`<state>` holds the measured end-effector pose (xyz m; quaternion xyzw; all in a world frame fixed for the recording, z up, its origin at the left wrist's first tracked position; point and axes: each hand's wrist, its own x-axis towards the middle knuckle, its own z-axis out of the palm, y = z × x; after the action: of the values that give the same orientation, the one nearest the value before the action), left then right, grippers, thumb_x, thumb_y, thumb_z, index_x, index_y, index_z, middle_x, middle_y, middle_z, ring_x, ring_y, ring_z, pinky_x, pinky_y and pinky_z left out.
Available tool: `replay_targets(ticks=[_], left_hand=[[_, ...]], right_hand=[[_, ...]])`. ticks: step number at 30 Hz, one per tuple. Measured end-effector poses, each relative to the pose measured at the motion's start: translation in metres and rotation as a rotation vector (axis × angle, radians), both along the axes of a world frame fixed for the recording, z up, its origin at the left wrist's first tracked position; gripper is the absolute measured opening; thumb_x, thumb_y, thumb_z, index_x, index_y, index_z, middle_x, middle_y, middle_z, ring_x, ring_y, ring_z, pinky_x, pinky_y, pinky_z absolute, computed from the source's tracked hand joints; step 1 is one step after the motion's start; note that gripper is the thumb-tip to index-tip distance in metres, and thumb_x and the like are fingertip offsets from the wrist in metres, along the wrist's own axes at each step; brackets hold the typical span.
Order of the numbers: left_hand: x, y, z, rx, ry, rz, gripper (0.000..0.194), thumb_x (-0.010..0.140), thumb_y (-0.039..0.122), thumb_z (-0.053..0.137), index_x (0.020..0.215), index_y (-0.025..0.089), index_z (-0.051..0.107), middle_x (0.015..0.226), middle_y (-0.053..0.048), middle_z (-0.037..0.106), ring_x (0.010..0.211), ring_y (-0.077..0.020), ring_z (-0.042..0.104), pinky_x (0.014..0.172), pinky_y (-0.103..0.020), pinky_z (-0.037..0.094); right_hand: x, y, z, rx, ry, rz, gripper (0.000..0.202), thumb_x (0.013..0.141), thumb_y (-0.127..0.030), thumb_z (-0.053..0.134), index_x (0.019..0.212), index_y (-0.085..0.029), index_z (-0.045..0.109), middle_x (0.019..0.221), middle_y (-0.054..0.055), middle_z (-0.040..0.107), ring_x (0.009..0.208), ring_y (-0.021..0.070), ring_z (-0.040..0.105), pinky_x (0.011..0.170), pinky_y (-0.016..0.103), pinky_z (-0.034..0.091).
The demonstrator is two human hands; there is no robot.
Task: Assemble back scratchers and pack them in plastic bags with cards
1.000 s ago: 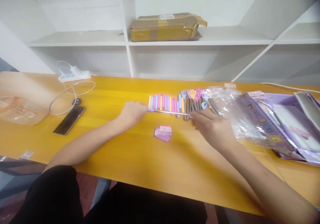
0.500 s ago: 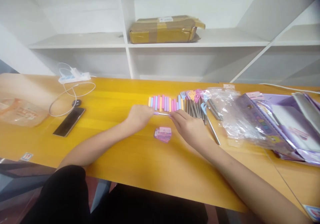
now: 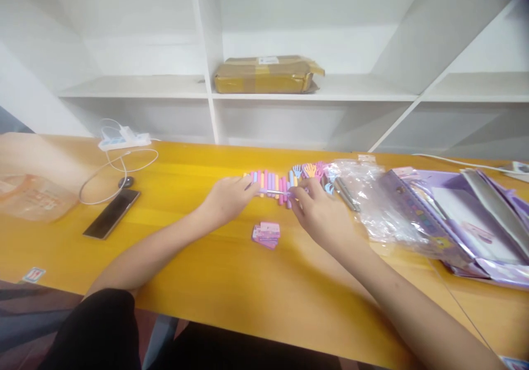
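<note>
My left hand (image 3: 229, 198) and my right hand (image 3: 320, 207) are both closed, gripping a thin back scratcher (image 3: 275, 192) between them. Its slim metal rod spans the gap roughly level, with a purple part at my right fingertips. The ends inside my fingers are hidden. Just behind it lies a row of pink, purple, blue and yellow stick-like handles (image 3: 270, 180). Beyond my right hand are several back scratchers with small hand-shaped heads (image 3: 309, 170), partly covered by that hand. A small pile of pink cards (image 3: 266, 234) rests on the table in front.
Clear plastic bags (image 3: 372, 199) and a purple box (image 3: 450, 180) lie to the right. On the left are a phone (image 3: 111, 214), a white cable, a power strip (image 3: 124, 141) and an orange-printed bag (image 3: 39, 199). A taped carton (image 3: 264, 75) sits on the white shelf behind.
The camera view has tilted upward, so the scene sits lower. My hands are slightly farther apart, and more of the rod shows between them, with the purple part now seen at the right.
</note>
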<state>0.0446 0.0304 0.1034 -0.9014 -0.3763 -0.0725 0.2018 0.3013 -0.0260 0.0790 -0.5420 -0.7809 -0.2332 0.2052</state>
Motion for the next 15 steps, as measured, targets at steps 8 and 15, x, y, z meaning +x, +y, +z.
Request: replay_targets(ticks=[8, 15], left_hand=[[-0.009, 0.003, 0.013, -0.039, -0.017, -0.014, 0.026, 0.111, 0.032, 0.044, 0.12, 0.022, 0.066, 0.087, -0.004, 0.067, 0.069, -0.0163, 0.058, 0.056, -0.03, 0.028], [-0.015, -0.001, 0.028, -0.197, -0.013, -0.027, 0.026, 0.112, 0.038, 0.045, 0.117, 0.024, 0.066, 0.095, -0.001, 0.073, 0.078, -0.0154, 0.066, 0.056, -0.029, 0.026]], right_hand=[[0.0, 0.004, 0.002, 0.061, -0.064, 0.124, 0.039, 0.103, -0.024, 0.049, 0.14, -0.012, 0.057, 0.111, 0.013, 0.067, 0.069, 0.0153, 0.058, 0.059, 0.032, 0.037], [-0.001, 0.005, 0.006, 0.079, -0.033, 0.156, 0.013, 0.103, -0.021, 0.051, 0.108, -0.015, 0.062, 0.095, 0.005, 0.067, 0.064, 0.0143, 0.051, 0.058, 0.032, 0.029]])
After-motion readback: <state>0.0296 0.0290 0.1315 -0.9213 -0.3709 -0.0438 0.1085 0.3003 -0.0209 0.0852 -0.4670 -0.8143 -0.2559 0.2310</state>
